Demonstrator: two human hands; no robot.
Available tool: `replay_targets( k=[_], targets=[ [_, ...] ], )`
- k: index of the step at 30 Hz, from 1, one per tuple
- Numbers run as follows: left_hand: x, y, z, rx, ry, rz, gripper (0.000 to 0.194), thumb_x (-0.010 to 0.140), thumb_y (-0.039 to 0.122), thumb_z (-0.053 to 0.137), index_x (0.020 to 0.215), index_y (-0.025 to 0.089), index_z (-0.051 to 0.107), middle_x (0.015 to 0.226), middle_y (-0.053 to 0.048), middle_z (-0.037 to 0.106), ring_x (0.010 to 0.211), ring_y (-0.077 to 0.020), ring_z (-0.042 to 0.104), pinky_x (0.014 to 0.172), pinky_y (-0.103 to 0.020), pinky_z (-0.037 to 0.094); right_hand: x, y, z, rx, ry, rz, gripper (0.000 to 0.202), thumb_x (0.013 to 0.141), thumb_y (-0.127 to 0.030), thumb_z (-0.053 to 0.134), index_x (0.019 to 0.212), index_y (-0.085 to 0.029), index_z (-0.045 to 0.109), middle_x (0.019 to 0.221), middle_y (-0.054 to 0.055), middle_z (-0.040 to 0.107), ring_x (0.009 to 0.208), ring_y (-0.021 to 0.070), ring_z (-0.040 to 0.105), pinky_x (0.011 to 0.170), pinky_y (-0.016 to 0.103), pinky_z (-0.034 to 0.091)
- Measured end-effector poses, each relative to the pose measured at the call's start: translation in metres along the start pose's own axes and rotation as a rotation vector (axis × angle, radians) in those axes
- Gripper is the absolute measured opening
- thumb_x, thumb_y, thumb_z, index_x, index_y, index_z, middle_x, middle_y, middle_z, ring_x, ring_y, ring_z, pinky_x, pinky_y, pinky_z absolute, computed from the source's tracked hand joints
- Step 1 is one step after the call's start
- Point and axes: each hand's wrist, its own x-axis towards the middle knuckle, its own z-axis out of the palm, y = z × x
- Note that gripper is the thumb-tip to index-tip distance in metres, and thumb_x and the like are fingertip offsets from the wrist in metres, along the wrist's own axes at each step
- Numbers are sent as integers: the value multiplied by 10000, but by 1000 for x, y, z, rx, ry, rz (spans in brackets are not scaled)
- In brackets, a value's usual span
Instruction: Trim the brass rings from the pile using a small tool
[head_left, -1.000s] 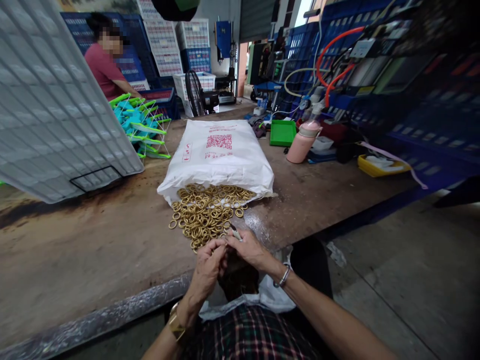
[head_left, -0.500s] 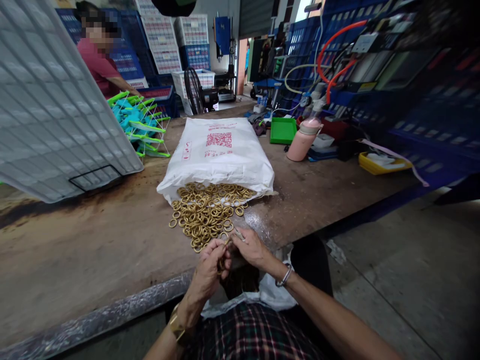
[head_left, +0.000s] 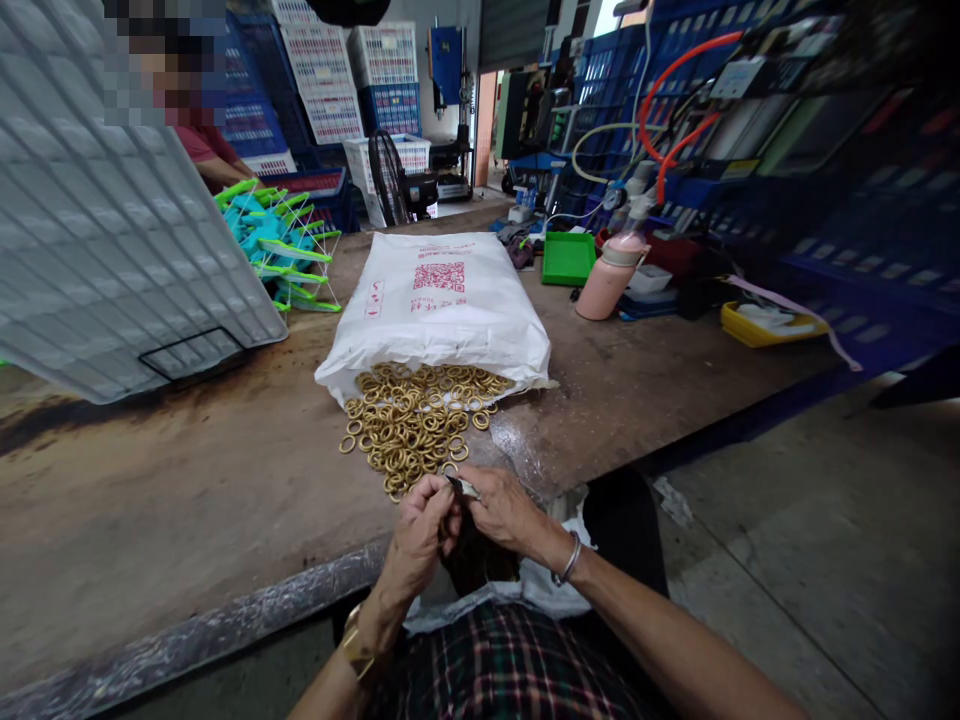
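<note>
My left hand (head_left: 421, 532) is closed just off the table's front edge. In the earlier frame a brass-coloured ring shows among its fingers; now the fingers mostly hide it. My right hand (head_left: 506, 508) is closed on a small pale tool (head_left: 467, 488), whose dark end meets the left fingertips. Its exact kind is too small to make out. Right ahead of both hands lies a heap of brass-coloured rings (head_left: 409, 430), spilling from the mouth of a white printed sack (head_left: 442, 310). Below my hands a second, white sack (head_left: 544, 590) sits open at my lap, dark inside.
A grey ribbed crate (head_left: 150, 260) stands tilted on the left of the wooden table (head_left: 247, 500). Behind it are green and blue plastic pieces (head_left: 281, 240) and a co-worker (head_left: 206, 155). To the right are a green tray (head_left: 568, 258), a pink bottle (head_left: 602, 285) and a yellow tray (head_left: 772, 327).
My right hand has turned slightly, and the tool in it now points at the left fingertips. My left hand stays nearly in place. The co-worker has leaned to the left.
</note>
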Motion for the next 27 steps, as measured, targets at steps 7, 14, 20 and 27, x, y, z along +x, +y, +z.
replay_targets(
  k=[7, 14, 20, 27],
  targets=[
    [2, -7, -4, 99, 26, 14, 311, 792, 463, 565, 692, 191, 451, 479, 78, 475, 348, -42, 352, 328, -141, 257, -2, 5, 5, -81, -26, -5, 221, 704, -87, 425, 856, -185, 552, 726, 23, 598, 642, 151, 491, 599, 248, 290],
    [-3, -3, -3, 79, 5, 20, 323, 772, 463, 585, 668, 191, 446, 473, 73, 484, 350, -43, 354, 333, -145, 257, 0, 3, 3, -141, -88, 19, 219, 719, -95, 420, 876, -178, 549, 730, 28, 610, 630, 146, 504, 582, 246, 284],
    [-18, 11, 9, -81, -145, -74, 324, 705, 449, 657, 668, 179, 483, 479, 59, 495, 348, -45, 363, 313, -146, 236, 11, 23, -3, -262, -24, 141, 195, 769, -106, 406, 876, -164, 559, 707, 41, 607, 609, 146, 504, 572, 256, 275],
    [-12, 11, 8, -249, 3, -173, 380, 641, 460, 719, 671, 155, 494, 672, 15, 561, 422, -32, 423, 310, -128, 225, 37, 16, -5, -280, 106, 259, 144, 873, -212, 437, 967, -188, 544, 886, 65, 661, 766, 168, 598, 630, 248, 323]
  ],
)
